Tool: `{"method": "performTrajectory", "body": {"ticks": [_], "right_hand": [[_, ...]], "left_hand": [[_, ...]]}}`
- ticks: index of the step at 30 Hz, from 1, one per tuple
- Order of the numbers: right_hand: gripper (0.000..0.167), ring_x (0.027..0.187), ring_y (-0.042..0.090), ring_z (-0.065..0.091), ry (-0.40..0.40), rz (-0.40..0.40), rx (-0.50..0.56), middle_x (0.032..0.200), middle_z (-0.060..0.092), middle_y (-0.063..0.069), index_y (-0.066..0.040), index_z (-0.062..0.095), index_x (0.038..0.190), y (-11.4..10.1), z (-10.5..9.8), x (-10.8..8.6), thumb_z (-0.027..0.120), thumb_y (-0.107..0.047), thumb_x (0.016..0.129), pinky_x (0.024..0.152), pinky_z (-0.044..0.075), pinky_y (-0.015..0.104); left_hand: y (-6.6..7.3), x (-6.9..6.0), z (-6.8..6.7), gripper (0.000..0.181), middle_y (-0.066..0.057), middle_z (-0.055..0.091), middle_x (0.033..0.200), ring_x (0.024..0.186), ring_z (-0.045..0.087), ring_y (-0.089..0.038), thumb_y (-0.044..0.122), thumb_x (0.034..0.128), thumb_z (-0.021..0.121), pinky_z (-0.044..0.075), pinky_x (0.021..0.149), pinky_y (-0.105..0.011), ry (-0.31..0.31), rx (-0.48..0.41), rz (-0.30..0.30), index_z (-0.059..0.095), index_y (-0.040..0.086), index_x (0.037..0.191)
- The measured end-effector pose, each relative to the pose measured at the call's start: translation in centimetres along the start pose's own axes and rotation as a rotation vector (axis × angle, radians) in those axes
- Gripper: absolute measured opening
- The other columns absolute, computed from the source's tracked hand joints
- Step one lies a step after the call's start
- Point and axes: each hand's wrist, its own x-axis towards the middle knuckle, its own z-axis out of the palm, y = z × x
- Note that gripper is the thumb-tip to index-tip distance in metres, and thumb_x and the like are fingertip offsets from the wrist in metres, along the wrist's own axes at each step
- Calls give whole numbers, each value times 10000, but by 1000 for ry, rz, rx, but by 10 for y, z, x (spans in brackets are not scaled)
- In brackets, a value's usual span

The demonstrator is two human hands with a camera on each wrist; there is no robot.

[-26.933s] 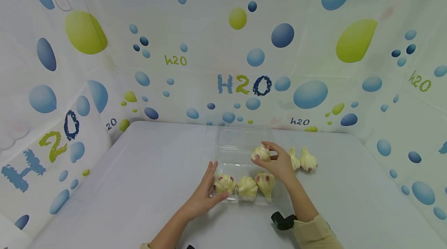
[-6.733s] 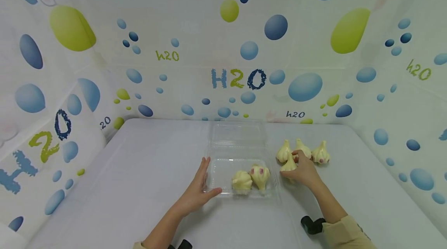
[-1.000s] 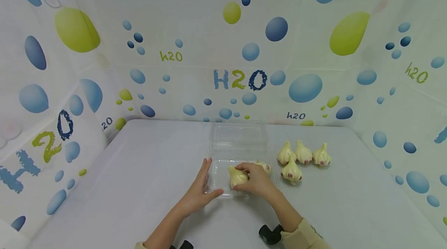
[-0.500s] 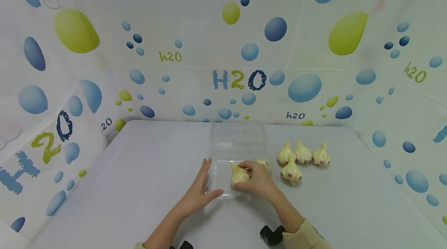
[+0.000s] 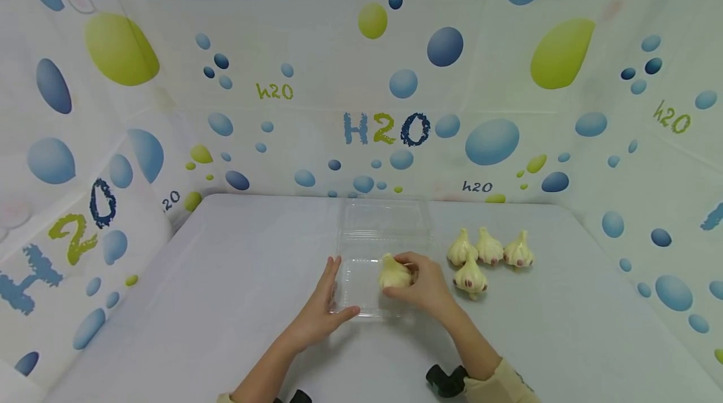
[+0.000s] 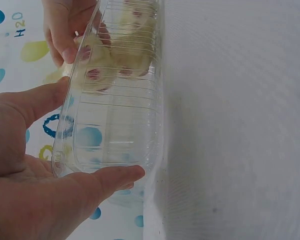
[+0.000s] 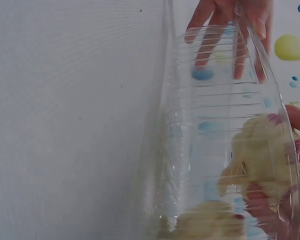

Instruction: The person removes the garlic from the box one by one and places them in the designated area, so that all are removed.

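A clear plastic clamshell box (image 5: 357,293) stands on the table with its lid (image 5: 386,218) folded back. My right hand (image 5: 426,284) grips a pale garlic bulb (image 5: 394,272) by its side, over the box's right half, the neck tilted up and left. In the right wrist view, the gripped bulb (image 7: 265,152) shows through the ribbed wall, with another bulb (image 7: 210,222) lower down in the box; the hand hides that one in the head view. My left hand (image 5: 321,315) rests against the box's left side, fingers straight and thumb at the front edge.
Several garlic bulbs (image 5: 489,246) stand grouped on the table right of the box, one of them (image 5: 471,279) nearer the front. Black wrist-worn cameras (image 5: 446,381) sit by the forearms. A patterned curtain (image 5: 316,45) hangs behind the table.
Over the last second my right hand has moved the gripped bulb right and a little away from me. Earlier it was at the bulbs on the table. The left hand stays put.
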Motion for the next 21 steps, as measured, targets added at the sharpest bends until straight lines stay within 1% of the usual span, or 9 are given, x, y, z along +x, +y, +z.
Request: {"method": "performTrajectory", "body": {"ticks": [3,7,10,16,21], "right_hand": [[542,972,219,582,20,36,9,1068,628,29,-90,636,1079,-1,-3,-1,862,-205,599,814,493,396],[557,1017,231,573,42,59,17,1109,615,27,-98,628,1103,-1,-9,-2,858,-212,608,839,488,399],[555,1028,236,571,59,45,28,1118,613,32,-94,629,1104,0,-14,-4,856,-212,611,834,491,399],[539,1015,235,580,101,14,37,1109,622,35,-97,639,1090,0,-23,-6,857,-201,608,803,499,397],[527,1013,268,584,131,0,53,1119,617,78,-54,632,1089,4,-28,-5,850,-164,622,777,516,376]], "left_hand": [[-1,0,0,932,-194,-92,1505,1324,92,-464,149,807,704,249,985,-587,2,15,4,56,102,1477],[-2,1,0,937,-182,-93,1508,1324,101,-463,149,806,706,254,987,-580,2,15,-3,54,109,1478],[-2,0,1,945,-167,-94,1512,1329,103,-451,151,803,709,255,991,-573,1,8,-13,49,116,1479],[-3,1,1,943,-167,-102,1511,1326,102,-456,135,806,704,249,989,-582,-5,-8,-8,44,121,1480],[-3,0,1,944,-166,-108,1510,1323,105,-460,139,808,702,242,990,-586,-9,-7,-8,40,141,1481]]}}
